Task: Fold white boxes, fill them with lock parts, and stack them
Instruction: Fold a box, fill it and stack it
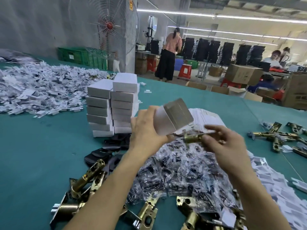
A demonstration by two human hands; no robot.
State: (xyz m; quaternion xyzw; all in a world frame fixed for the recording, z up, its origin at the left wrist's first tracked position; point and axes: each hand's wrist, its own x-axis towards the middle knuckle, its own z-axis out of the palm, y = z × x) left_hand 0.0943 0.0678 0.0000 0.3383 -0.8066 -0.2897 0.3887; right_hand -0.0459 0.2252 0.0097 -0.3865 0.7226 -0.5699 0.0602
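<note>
While your left hand (pixel 146 128) grips the white box (pixel 166 121) from its left side, fingers curled round it, your right hand (pixel 222 146) pinches a brass latch (pixel 193 138) just beside the box's lower end. The box is held above the table, tilted, with its grey-brown end flap (pixel 178 112) standing open at the top. The latch lies roughly level, its tip near the left thumb.

Directly below both hands lies a heap of clear plastic bags (pixel 182 173) with dark parts inside. Flat white box blanks (pixel 205 116) lie behind the heap. To the left of the box stands a stack of closed white boxes (pixel 113 107), two columns side by side, close to your left hand. Black plates (pixel 103 152) lie at the foot of the stack. Loose brass latches (pixel 83 186) lie at the near left, and more latches (pixel 279 137) at the right. A wide pile of small white parts (pixel 41 90) covers the far left.

Bare green table (pixel 41 155) shows left of your left forearm. The far table edge runs behind the stack; cardboard cartons (pixel 242 75) stand beyond it.
</note>
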